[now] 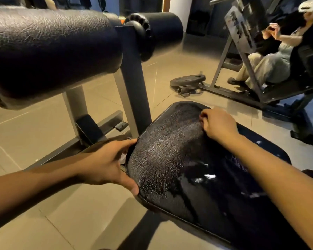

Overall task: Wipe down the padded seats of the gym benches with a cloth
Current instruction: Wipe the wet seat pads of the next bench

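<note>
A black padded bench seat (pixel 170 156) with cracked, worn vinyl fills the lower middle of the head view. My left hand (pixel 108 163) grips the seat's left edge, thumb on the near rim and fingers curled round the far side. My right hand (pixel 219 125) rests on the seat's upper right part with its fingers curled under; no cloth shows, and whether something lies beneath the palm is hidden. Wet or shiny patches glint on the seat's near part.
Two black padded rollers (pixel 49 51) on a grey steel post (pixel 132 74) stand just left of and above the seat. A weight plate (pixel 188 80) lies on the tiled floor. A person (pixel 271 56) sits on another machine at the far right.
</note>
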Tool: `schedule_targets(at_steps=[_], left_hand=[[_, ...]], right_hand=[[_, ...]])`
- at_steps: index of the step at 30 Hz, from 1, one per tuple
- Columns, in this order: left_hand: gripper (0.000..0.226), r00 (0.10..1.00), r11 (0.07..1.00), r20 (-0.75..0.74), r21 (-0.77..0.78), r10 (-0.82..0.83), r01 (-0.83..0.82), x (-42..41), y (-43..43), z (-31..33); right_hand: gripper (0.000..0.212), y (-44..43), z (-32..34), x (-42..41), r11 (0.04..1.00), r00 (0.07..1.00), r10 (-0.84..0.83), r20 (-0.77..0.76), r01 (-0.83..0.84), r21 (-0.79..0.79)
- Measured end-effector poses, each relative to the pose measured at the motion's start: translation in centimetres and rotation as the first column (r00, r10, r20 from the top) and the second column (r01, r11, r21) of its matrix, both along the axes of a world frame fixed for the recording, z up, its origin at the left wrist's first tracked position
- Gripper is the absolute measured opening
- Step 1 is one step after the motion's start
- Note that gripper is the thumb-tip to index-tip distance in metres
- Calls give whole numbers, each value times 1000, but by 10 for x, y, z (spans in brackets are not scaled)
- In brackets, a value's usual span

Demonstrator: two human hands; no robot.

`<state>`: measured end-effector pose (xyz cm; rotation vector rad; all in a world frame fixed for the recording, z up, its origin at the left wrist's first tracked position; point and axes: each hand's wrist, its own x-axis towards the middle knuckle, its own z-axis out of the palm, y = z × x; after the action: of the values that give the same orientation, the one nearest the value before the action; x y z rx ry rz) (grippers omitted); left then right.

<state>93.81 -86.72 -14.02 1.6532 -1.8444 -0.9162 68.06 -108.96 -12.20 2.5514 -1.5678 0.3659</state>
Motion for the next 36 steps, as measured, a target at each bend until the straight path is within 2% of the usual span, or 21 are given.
schedule_targets(at_steps=[1, 3, 6, 8, 10, 12, 14, 16, 17, 19, 21, 23, 25, 26, 28, 30, 32, 34, 36], left_hand=[[102, 1000, 1000, 4, 0, -3, 3, -1, 0, 1], [99, 1000, 1000, 17, 3, -7, 7, -2, 1, 3], [100, 1000, 1000, 10, 7, 9, -9, -1, 2, 2], [107, 1000, 1000, 4, 23, 21, -21, 1, 1, -2], [107, 1000, 1000, 6, 16, 21, -21, 2, -1, -3], [105, 1000, 1000, 16, 3, 9, -10, 2, -2, -2], [103, 1000, 1000, 14, 2, 2, -2, -1, -1, 0], [101, 1000, 1000, 14, -2, -3, 3, -2, -1, 2], [101, 1000, 1000, 17, 4, -4, 4, -2, -1, 3], [103, 1000, 1000, 22, 7, -1, 0, -1, -1, 3], [103, 1000, 1000, 23, 19, 11, -11, 0, -1, 3], [103, 1000, 999, 21, 32, 23, -23, -1, -1, 2], [105, 999, 999, 20, 34, 28, -29, -1, -1, 1], [107, 999, 999, 28, 38, 25, -26, 0, -1, 2], [106, 999, 999, 33, 41, 5, -6, 1, -3, 1], [104, 1000, 999, 27, 39, 0, -1, 1, -2, 0], [104, 1000, 999, 25, 33, 9, -10, 1, -1, 1], [103, 1000, 1000, 20, 22, 11, -12, 1, -1, 1], [102, 1000, 1000, 29, 7, 9, -9, 0, 0, 2]], right_hand=[[30, -5, -2, -3, 999, 999, -51, -1, 51, -5], [31, 13, 0, 9, 1000, 1000, -2, -8, 2, 16], [32, 78, 8, 44, 944, 954, 298, 38, -301, 134], [30, 127, 10, 57, 832, 845, 533, 39, -532, 157], [30, 133, 6, 55, 782, 795, 603, 66, -606, 144], [30, 90, 1, 43, 861, 868, 495, 23, -494, 118], [26, 29, 1, 15, 972, 974, 227, -1, -227, 56], [24, -11, 1, -14, 998, 998, -54, 38, 53, 38], [25, -11, -1, -15, 996, 995, -86, 49, 84, 28], [27, 19, -1, 5, 999, 999, 9, 53, -11, 33], [29, 71, 4, 35, 970, 974, 213, 73, -220, 108], [27, 130, 6, 53, 871, 884, 460, 83, -468, 149], [26, 159, 2, 54, 759, 777, 622, 96, -629, 167], [26, 153, 2, 50, 754, 769, 633, 93, -639, 153], [27, 109, -1, 39, 853, 859, 508, 60, -512, 106], [28, 47, 0, 12, 971, 971, 237, 2, -237, 43], [30, 12, 0, -14, 1000, 1000, -16, 16, 16, 15], [31, 29, 0, -4, 1000, 1000, 10, -8, -10, -8], [31, 72, 0, 24, 976, 980, 199, 15, -199, 83]])
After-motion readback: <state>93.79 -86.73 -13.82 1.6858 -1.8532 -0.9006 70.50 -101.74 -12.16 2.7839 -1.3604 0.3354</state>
